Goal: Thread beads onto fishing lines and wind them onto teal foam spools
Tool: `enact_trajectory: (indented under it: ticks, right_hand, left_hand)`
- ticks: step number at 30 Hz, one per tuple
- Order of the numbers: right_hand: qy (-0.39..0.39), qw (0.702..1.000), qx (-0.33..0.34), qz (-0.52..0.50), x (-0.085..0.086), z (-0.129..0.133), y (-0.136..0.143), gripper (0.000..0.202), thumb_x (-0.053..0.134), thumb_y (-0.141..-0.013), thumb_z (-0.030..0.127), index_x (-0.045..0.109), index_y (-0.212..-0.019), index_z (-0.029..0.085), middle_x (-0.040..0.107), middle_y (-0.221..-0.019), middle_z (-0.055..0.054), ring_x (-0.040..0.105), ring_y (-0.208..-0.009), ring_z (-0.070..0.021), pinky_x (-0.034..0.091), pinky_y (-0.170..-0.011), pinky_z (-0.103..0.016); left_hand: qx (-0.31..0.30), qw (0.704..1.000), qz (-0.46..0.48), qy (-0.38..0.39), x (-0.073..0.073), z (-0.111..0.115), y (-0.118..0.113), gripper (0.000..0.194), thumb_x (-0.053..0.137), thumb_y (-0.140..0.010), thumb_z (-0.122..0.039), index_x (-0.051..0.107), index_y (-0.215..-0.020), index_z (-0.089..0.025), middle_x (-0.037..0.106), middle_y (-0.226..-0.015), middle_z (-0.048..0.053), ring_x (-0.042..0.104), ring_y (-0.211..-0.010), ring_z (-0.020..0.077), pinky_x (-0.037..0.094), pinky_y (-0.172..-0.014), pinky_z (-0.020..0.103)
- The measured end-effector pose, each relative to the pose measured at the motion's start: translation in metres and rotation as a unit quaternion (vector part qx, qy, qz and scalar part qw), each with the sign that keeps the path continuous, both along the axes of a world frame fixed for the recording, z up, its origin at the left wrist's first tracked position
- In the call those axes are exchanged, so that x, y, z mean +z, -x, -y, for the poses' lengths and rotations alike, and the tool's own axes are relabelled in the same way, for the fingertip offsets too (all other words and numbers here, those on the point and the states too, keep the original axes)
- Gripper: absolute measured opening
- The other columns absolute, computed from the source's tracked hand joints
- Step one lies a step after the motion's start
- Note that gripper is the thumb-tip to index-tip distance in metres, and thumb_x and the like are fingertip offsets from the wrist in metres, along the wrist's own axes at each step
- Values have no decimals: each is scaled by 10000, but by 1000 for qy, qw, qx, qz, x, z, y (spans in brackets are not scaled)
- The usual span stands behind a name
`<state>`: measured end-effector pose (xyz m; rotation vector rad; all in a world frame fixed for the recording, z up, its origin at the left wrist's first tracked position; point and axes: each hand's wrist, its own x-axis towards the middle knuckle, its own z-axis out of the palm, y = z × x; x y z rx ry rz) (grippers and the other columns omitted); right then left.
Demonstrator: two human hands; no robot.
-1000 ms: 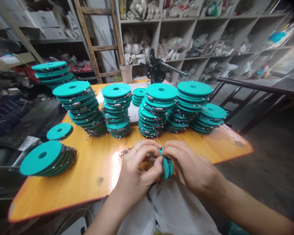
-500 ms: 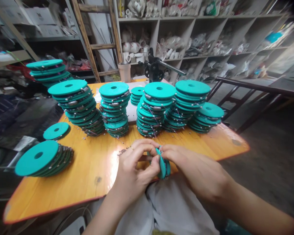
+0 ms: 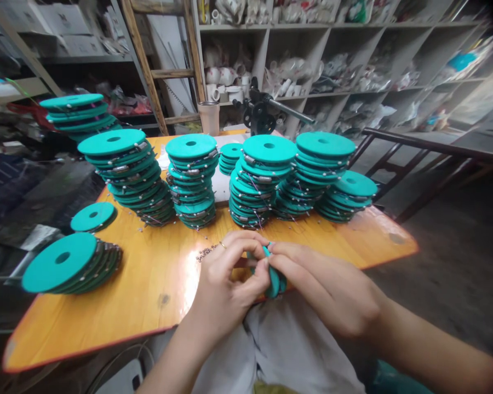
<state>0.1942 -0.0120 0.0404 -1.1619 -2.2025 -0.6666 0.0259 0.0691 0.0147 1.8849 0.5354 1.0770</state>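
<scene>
A small teal foam spool [image 3: 274, 282] stands on edge between my hands at the table's front edge, above my lap. My left hand [image 3: 234, 273] is closed on its left side, thumb and fingers pinched near the rim. My right hand [image 3: 324, 279] has its fingers together at the spool's upper right rim, gripping it there. Whatever fine piece lies between the fingertips is too small to tell. A little heap of small dark beads [image 3: 205, 252] lies on the wooden table [image 3: 148, 290], just beyond my left hand.
Tall stacks of teal spools, such as the left stack [image 3: 127, 175] and middle stack [image 3: 191, 180], line the table's back. A tilted stack [image 3: 61, 262] lies at left. Behind are a cup [image 3: 209, 119], a black metal device [image 3: 263, 112] and shelves [image 3: 296, 30].
My right hand's fingers have shifted slightly at the spool's rim, and the spool has turned a little. The view has moved slightly.
</scene>
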Motion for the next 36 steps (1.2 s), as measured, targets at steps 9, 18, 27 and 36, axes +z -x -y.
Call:
enact_trajectory:
  ticks: [9, 18, 27, 36]
  right_hand:
    - [77, 982, 38, -171, -12, 8, 0, 365, 576, -946, 144, 517, -1301, 81, 658, -1232, -146, 623, -1211, -168, 549, -1041, -256]
    - [72, 989, 11, -127, -16, 9, -4, 292, 544, -980, 152, 609, -1254, 73, 664, -1229, -147, 626, -1212, -158, 548, -1037, -236]
    - [72, 991, 21, -112, -22, 12, -8, 431, 520, -979, 139, 523, -1406, 77, 621, -1306, -172, 576, -1286, -199, 539, -1053, -273]
    - [169, 952, 64, -246, -33, 20, -7, 649, 271, -1032, 546, 422, -1512, 136, 474, -1446, -180, 496, -1357, -240, 486, -1107, -369]
  left_hand:
    - [60, 998, 7, -5, -6, 17, 2, 103, 636, -833, -88, 615, -813, -186, 435, -1067, 35, 586, -970, 98, 611, -761, 172]
    - [38, 999, -7, 10, -9, 18, 1, 83, 633, -858, -118, 611, -864, -198, 436, -1029, 20, 597, -877, 71, 584, -724, 155]
    - [31, 999, -2, 20, -7, 17, 0, 90, 630, -850, -109, 600, -821, -188, 442, -999, 23, 574, -865, 80, 567, -675, 139]
    - [8, 981, -188, -47, -10, 15, 14, 920, 793, -773, -344, 219, -1493, -347, 331, -1526, 105, 325, -1438, 306, 391, -1170, 562]
